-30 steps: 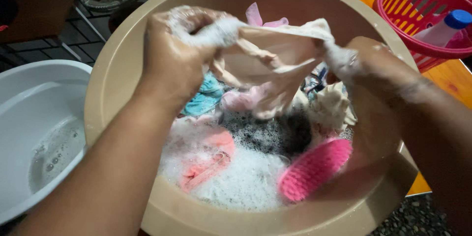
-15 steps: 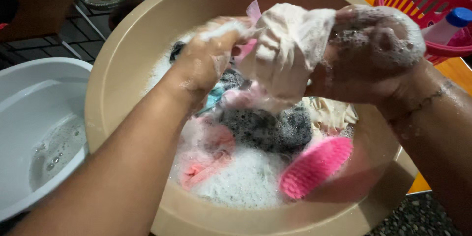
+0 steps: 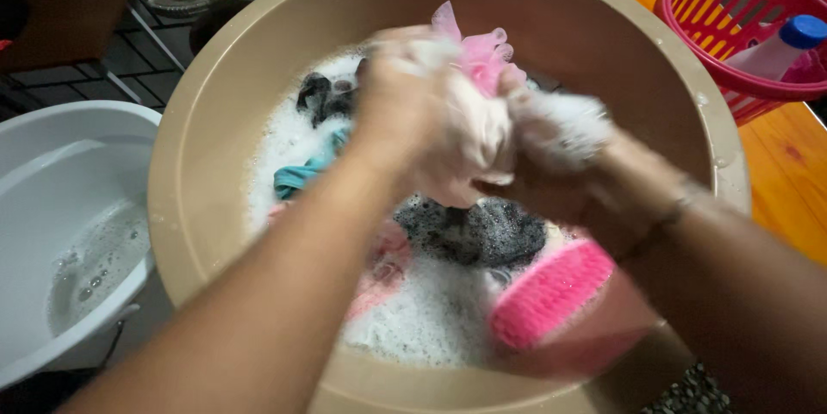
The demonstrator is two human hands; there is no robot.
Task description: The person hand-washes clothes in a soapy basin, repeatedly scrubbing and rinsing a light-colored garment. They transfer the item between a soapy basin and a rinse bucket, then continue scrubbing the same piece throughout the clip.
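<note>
Both hands are over a big beige basin (image 3: pixel 207 138) of soapy water and clothes. My left hand (image 3: pixel 405 91) and my right hand (image 3: pixel 560 155) are pressed together, each gripping a bunched pale cream cloth (image 3: pixel 465 147) covered in suds; the hands are blurred. Just behind them a pink mesh sponge (image 3: pixel 478 48) sticks up. In the foam (image 3: pixel 431 311) below lie a dark garment (image 3: pixel 474 229), a teal garment (image 3: pixel 297 174) and a pink scrubbing brush (image 3: pixel 551 293).
A white basin (image 3: pixel 60 207) with a little soapy water stands at the left. A red plastic basket (image 3: pixel 732 18) holding a blue-capped bottle (image 3: pixel 780 45) sits on an orange wooden surface (image 3: pixel 788 181) at the right. Dark tiled floor lies at the upper left.
The cloth was stretched wide between my hands, then bunched up high at the right. Now both hands have come together lower over the basin's middle, squeezing it.
</note>
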